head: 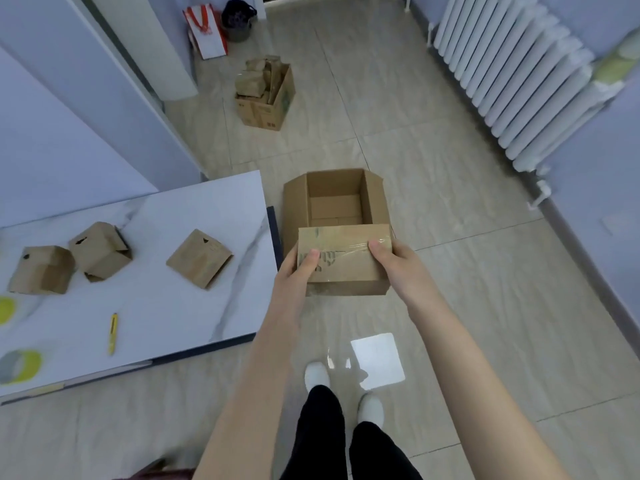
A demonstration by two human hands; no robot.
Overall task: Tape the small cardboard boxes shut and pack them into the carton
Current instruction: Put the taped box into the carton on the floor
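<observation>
I hold a small taped cardboard box (343, 261) in both hands, over the near edge of the open carton (294, 202) on the floor. My left hand (298, 271) grips its left side with the thumb on top. My right hand (391, 258) grips its right side, thumb on the clear tape. At least one small box lies at the bottom of the carton. Three more small boxes lie on the white table (156, 317): one (199, 258) near its right side, two (100, 251) (41, 270) at the left.
A yellow utility knife (113, 332) and two tape rolls (20, 365) (7, 310) lie on the table's near left. Another carton full of cardboard (265, 95) stands farther back on the floor. A radiator (512, 77) lines the right wall. My feet (343, 389) stand on the tiles below.
</observation>
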